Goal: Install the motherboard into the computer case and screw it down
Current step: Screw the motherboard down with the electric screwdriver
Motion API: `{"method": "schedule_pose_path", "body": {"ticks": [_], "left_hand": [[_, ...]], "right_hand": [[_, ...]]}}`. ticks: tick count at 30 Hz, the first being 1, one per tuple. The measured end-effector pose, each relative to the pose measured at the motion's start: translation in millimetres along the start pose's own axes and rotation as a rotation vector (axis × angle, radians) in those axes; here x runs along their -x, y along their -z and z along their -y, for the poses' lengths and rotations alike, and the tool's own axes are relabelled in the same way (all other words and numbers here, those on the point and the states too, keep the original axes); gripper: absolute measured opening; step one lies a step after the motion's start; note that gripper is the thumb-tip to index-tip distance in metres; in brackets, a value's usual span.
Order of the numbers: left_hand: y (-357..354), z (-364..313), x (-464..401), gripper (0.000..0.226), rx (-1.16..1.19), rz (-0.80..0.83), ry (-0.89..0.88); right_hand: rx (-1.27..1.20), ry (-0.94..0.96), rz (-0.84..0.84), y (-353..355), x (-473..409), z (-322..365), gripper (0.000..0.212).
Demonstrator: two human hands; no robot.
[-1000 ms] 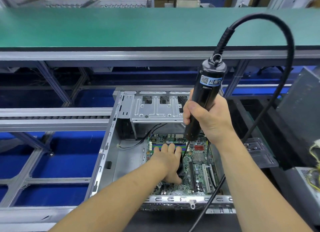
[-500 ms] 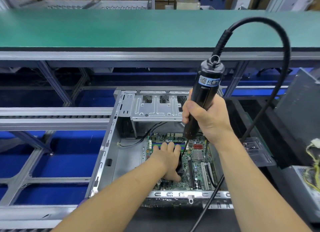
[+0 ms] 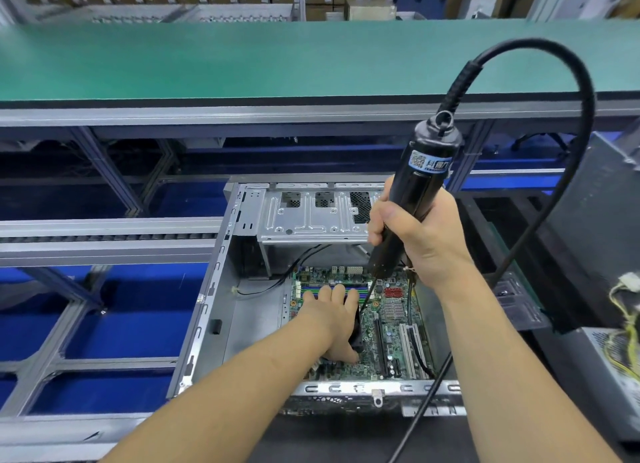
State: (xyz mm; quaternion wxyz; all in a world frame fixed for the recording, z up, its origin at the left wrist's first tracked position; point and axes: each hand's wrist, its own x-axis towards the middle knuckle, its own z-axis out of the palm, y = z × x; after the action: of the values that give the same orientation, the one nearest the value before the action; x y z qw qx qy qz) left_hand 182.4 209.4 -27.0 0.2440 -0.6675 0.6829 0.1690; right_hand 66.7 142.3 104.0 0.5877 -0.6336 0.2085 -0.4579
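The right hand (image 3: 420, 241) makes the working grip: its fingers and thumb are wrapped tight round the lower body of a black electric screwdriver (image 3: 417, 192), which stands nearly upright and leans a little. The thin bit (image 3: 366, 298) runs down from the tool and meets the motherboard (image 3: 391, 327) just beside the fingertips of the left hand (image 3: 332, 319). That left hand lies palm down on the board with its fingers straight and close together, pressing flat, its thumb at the near side of a black part I cannot make out under the palm.

The motherboard lies flat on the floor of the open computer case (image 3: 214, 310), toward the case's right side, with its coloured memory slots at the far end under the left fingertips and long white and black slots to the right of the left hand. At the far end of the case, beyond the board, sits a silver drive cage (image 3: 311, 216). A thick black cable (image 3: 585, 123) arcs from the top of the screwdriver over to the right of the case and down past its near right corner. Behind the case runs a long green table (image 3: 242, 57). To the right of the case, a grey box with yellow wires (image 3: 620, 365) stands at the picture's edge.
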Motion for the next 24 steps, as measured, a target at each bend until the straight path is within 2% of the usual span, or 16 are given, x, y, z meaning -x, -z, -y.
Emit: {"method": "schedule_pose_path", "body": {"ticks": [7,11,16,24], "left_hand": [[-5,0,-1,0.111,-0.016,-0.060,-0.017],[-6,-2,-5,0.112,-0.033,-0.032,-0.002],[-5,-1,-10,0.113,-0.038,0.005,-0.010],[-1,0,-9,0.115,-0.020,0.029,0.001]], "right_hand": [[0.055,-0.009,0.049,-8,-5,-6,0.023],[-0.031,0.006,0.066,-8,-2,-8,0.011],[-0.058,-0.016,0.014,-3,-6,-5,0.029],[-0.008,-0.024,0.035,-5,-10,-4,0.022]]}}
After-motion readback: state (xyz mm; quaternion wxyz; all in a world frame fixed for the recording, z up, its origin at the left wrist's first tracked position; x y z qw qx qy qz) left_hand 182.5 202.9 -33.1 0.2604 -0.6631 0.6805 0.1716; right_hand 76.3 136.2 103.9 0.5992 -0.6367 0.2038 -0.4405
